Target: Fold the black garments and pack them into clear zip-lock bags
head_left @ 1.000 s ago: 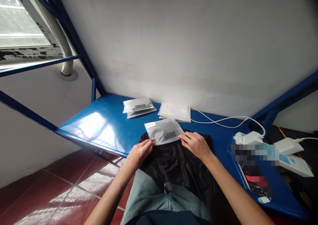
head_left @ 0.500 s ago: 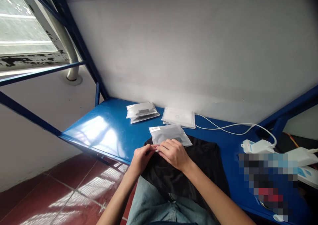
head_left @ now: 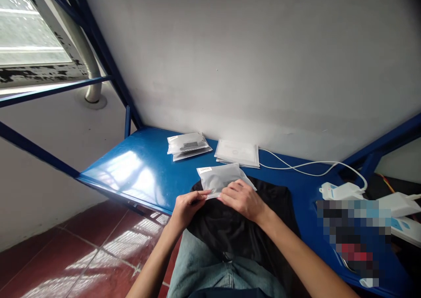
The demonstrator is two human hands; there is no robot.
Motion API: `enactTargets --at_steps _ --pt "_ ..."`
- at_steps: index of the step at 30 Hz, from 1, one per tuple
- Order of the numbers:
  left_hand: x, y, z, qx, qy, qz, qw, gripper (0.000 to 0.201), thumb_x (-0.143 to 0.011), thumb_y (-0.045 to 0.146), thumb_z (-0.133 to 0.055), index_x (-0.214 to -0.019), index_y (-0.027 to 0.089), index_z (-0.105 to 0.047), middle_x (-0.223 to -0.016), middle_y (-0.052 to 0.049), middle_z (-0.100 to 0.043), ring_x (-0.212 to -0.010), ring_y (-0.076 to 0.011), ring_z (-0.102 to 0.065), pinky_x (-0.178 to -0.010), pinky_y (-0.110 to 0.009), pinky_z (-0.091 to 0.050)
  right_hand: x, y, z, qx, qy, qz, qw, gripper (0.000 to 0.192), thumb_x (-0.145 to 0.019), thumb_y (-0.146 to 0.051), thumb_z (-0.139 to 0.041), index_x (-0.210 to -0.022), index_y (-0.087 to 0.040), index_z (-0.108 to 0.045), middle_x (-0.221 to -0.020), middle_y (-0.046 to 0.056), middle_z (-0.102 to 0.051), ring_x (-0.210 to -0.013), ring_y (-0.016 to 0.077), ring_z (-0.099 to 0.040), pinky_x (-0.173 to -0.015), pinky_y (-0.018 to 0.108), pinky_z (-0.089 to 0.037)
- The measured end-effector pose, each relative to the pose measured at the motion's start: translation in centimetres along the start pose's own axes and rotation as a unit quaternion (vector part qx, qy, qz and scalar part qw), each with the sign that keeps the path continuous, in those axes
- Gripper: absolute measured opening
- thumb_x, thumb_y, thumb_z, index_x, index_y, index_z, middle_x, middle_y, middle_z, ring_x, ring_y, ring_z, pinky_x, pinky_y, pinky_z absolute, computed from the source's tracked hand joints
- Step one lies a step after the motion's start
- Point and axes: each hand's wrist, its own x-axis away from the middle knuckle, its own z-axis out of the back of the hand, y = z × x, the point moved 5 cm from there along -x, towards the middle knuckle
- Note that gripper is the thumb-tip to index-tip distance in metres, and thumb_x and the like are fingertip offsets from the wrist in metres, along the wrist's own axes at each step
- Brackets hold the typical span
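Note:
A frosted plastic zip bag (head_left: 219,178) with a small white label on its upper left corner lies over black cloth (head_left: 226,232) at the front of the blue surface. My left hand (head_left: 190,205) pinches the bag's near left corner between thumb and fingers. My right hand (head_left: 242,198) has its fingers closed on the near edge, a little to the right, and covers the bag's lower right part. What is inside this bag cannot be made out.
Behind are a stack of similar bags (head_left: 189,144) and flat white packets (head_left: 237,152) against the wall. A white cable (head_left: 309,163) runs right to a power strip (head_left: 344,190). A blurred patch (head_left: 355,236) hides something at the right. Blue frame bars (head_left: 39,151) stand left.
My right hand has slid right along the bag's near edge, away from my left hand. The left hand stays at the corner. More of the bag's near edge shows between them.

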Motion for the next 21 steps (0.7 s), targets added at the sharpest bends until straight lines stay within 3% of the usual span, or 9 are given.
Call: enactTargets --at_steps 4,8,10,13,15,17,19,21 --pt "-0.2 -0.4 0.5 -0.004 -0.005 0.015 1.0 0.017 -0.092 0.02 -0.064 -0.076 0.021 -0.061 -0.106 -0.006 -0.081 -0.088 -0.0201 -0.08 -0.078 -0.03 -0.065 4.4 3.1 2.2 0.047 -0.017 -0.049 0.998 0.026 -0.1 -0.015 -0.056 -0.077 -0.022 -0.066 -0.074 0.002 -0.067 -0.072 0.0185 -0.056 -0.068 0.035 -0.036" --pt "-1.2 0.3 1.3 -0.024 -0.116 0.011 0.993 0.013 -0.095 0.021 -0.06 -0.084 0.022 -0.068 -0.108 -0.006 -0.081 -0.099 -0.0222 -0.079 -0.084 -0.032 -0.065 7.0 3.9 3.7 0.02 -0.06 -0.076 0.995 0.021 -0.096 -0.014 -0.055 -0.079 -0.022 -0.064 -0.076 0.002 -0.066 -0.072 0.0186 -0.056 -0.067 0.034 -0.037" --pt "-2.1 1.9 2.2 -0.063 -0.161 -0.006 0.985 0.014 -0.096 0.02 -0.06 -0.087 0.023 -0.071 -0.108 -0.006 -0.081 -0.108 -0.0229 -0.076 -0.088 -0.034 -0.064 7.1 3.8 4.3 -0.006 -0.088 -0.102 0.991 0.015 -0.091 -0.013 -0.057 -0.084 -0.022 -0.065 -0.083 0.004 -0.068 -0.077 0.0201 -0.059 -0.07 0.035 -0.039" --pt "-3.7 5.6 2.3 -0.159 -0.164 -0.065 0.971 0.013 -0.096 0.022 -0.063 -0.102 0.025 -0.074 -0.127 -0.007 -0.074 -0.126 -0.0245 -0.066 -0.103 -0.042 -0.058 6.8 3.6 4.8 -0.027 -0.132 -0.12 0.984 0.011 -0.088 -0.013 -0.058 -0.086 -0.022 -0.065 -0.091 0.006 -0.07 -0.083 0.0211 -0.06 -0.073 0.035 -0.04" --pt "-4.4 7.7 0.0 -0.211 -0.17 -0.118 0.955 0.034 -0.094 0.03 -0.068 -0.128 0.027 -0.066 -0.148 -0.009 -0.061 -0.144 -0.0285 -0.051 -0.113 -0.051 -0.05 6.8 3.3 4.7 -0.014 -0.147 -0.104 0.984 0.014 -0.092 -0.014 -0.056 -0.085 -0.022 -0.064 -0.09 0.005 -0.07 -0.079 0.02 -0.059 -0.072 0.036 -0.04" --pt "-4.5 8.2 -3.6 -0.25 -0.215 -0.152 0.932 0.06 -0.094 0.033 -0.07 -0.15 0.03 -0.049 -0.159 -0.009 -0.05 -0.15 -0.0312 -0.041 -0.116 -0.056 -0.045 7.3 3.1 4.5 0.014 -0.138 -0.082 0.987 0.019 -0.097 -0.013 -0.054 -0.083 -0.022 -0.064 -0.086 0.004 -0.069 -0.075 0.019 -0.058 -0.07 0.036 -0.039" --pt "-4.1 7.1 -6.8 -0.276 -0.251 -0.152 0.915 0.063 -0.097 0.022 -0.063 -0.155 0.031 -0.042 -0.162 -0.007 -0.045 -0.152 -0.031 -0.039 -0.119 -0.057 -0.04 8.3 3.1 4.1 0.043 -0.121 -0.07 0.989 0.024 -0.098 -0.012 -0.053 -0.08 -0.022 -0.064 -0.08 0.003 -0.068 -0.072 0.0185 -0.058 -0.069 0.036 -0.039" --pt "-3.4 5.6 -8.5 -0.283 -0.282 -0.145 0.905 0.066 -0.098 0.013 -0.056 -0.158 0.035 -0.037 -0.165 -0.003 -0.04 -0.154 -0.0295 -0.034 -0.123 -0.057 -0.033 9.5 3.1 4.0 0.057 -0.119 -0.072 0.989 0.026 -0.099 -0.011 -0.052 -0.078 -0.022 -0.063 -0.075 0.002 -0.066 -0.069 0.0181 -0.058 -0.066 0.036 -0.039"
